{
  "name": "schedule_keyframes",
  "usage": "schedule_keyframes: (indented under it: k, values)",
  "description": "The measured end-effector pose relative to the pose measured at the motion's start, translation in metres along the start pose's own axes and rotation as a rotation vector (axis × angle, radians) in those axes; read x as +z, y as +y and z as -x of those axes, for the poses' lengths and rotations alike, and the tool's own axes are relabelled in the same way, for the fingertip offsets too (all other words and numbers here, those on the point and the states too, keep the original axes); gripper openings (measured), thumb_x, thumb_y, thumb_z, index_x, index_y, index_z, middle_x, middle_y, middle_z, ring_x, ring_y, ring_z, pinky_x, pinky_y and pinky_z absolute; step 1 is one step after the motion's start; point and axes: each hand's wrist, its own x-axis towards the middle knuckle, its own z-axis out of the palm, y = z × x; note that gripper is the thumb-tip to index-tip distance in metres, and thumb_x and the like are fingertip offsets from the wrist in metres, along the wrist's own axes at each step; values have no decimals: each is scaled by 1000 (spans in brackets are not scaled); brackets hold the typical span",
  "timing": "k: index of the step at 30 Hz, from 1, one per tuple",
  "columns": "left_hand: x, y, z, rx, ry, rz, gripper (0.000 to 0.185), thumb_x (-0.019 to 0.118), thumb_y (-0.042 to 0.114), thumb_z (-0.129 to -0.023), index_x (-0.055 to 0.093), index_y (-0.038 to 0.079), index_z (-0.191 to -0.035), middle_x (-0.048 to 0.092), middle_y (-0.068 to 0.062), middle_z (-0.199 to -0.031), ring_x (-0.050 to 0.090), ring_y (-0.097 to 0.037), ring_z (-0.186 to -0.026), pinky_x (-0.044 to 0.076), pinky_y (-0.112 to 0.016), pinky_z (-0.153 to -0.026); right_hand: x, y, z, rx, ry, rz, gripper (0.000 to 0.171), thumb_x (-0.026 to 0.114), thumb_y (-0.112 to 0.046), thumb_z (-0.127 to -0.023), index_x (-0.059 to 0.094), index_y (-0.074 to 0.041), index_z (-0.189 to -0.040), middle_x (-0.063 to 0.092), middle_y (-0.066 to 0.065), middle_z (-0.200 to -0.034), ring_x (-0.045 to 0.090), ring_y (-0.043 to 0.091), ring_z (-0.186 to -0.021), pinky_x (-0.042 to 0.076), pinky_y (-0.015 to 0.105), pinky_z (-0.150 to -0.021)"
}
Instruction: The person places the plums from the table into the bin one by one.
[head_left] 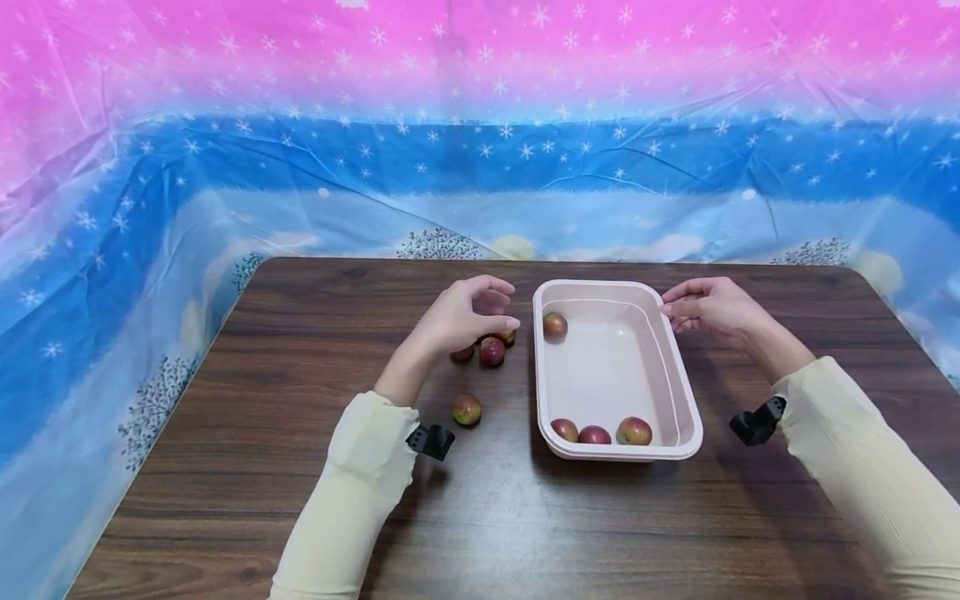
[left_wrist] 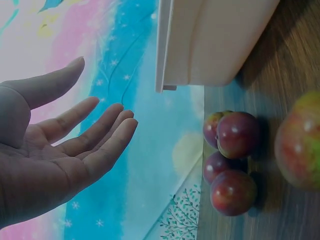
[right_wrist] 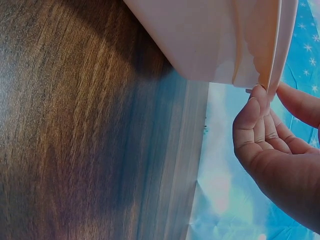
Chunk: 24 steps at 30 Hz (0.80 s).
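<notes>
My left hand (head_left: 459, 318) hovers to the left of a pale pink plastic tub (head_left: 603, 362), above a cluster of red plums. Its fingers are relaxed and apart from the thumb, and the palm (left_wrist: 50, 172) holds nothing in the left wrist view. One plum (head_left: 491, 352) of the cluster shows below the thumb; others are partly hidden by the hand. On the tub's far right, my right hand (head_left: 712, 312) pinches the rim, with the thumb on one side and fingertips (right_wrist: 257, 95) curled under the lip. Inside the tub lie several plums, one (head_left: 555, 326) at the far left and others (head_left: 634, 431) along the near wall.
A single red-green plum (head_left: 467, 409) sits apart on the dark wooden table (head_left: 247, 467), near the left wrist. Behind the table hangs a pink and blue snowflake cloth (head_left: 480, 158). Black wrist cameras (head_left: 431, 442) are strapped to both forearms.
</notes>
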Motion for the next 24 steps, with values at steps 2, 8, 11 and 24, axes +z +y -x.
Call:
schedule_keyframes:
  k: [2,8,11,24]
  values:
    - [-1,-2,1,-5,-2,6,41,69,17,-82,56,7,-119,60,-10,-114,55,-22,-106,42,-36,-90,0,0,0,0,1,3,37,57,-8,-90,43,14,-115,63,1,-81,60,14,-69,51,34,-70]
    - [-3,-9,4,-14,0,16,41,70,16,-82,56,6,-119,59,-12,-115,55,-24,-105,42,-37,-89,0,1,-1,-1,3,14,37,58,-8,-90,43,14,-115,62,2,-82,60,14,-70,51,35,-71]
    - [-3,-11,6,-28,3,21,40,69,16,-82,56,5,-118,59,-13,-115,55,-25,-105,43,-37,-88,-1,2,-2,-5,0,15,38,59,-9,-89,43,15,-115,62,2,-80,60,14,-69,51,34,-69]
    - [-1,-31,14,-63,5,77,37,67,11,-83,57,0,-116,59,-18,-113,57,-24,-101,46,-33,-81,-1,2,-2,-9,-8,13,41,59,-10,-89,42,15,-116,62,2,-80,59,14,-70,51,32,-67]
